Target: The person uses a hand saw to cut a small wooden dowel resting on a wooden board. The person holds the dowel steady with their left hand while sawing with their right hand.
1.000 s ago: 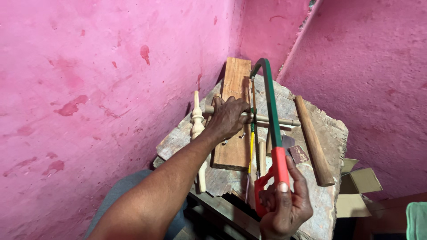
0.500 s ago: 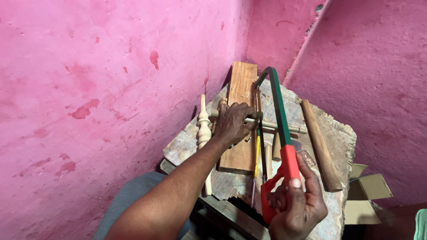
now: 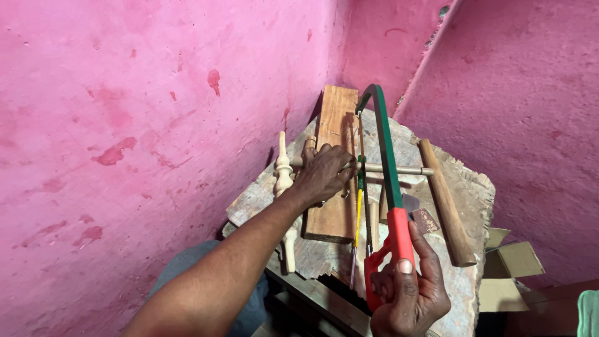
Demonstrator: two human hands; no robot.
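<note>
My right hand (image 3: 409, 293) grips the red handle of a hacksaw (image 3: 385, 162) with a green frame. Its blade runs away from me across a thin pale wooden rod (image 3: 399, 170). My left hand (image 3: 324, 175) presses that rod down on a flat wooden plank (image 3: 334, 168). The plank lies on a rough wooden block (image 3: 468, 193) that serves as a bench. A turned wooden spindle (image 3: 284, 178) lies just left of my left hand.
A hammer with a brown wooden handle (image 3: 444, 200) lies right of the saw. A thin yellow-handled tool (image 3: 357, 218) rests beside the plank. Pink walls (image 3: 125, 125) close in at left and behind. A cardboard box (image 3: 511, 268) sits at lower right.
The saw has slid toward me along the rod, and the view has shifted a little. My left hand has stayed pressed on the rod.
</note>
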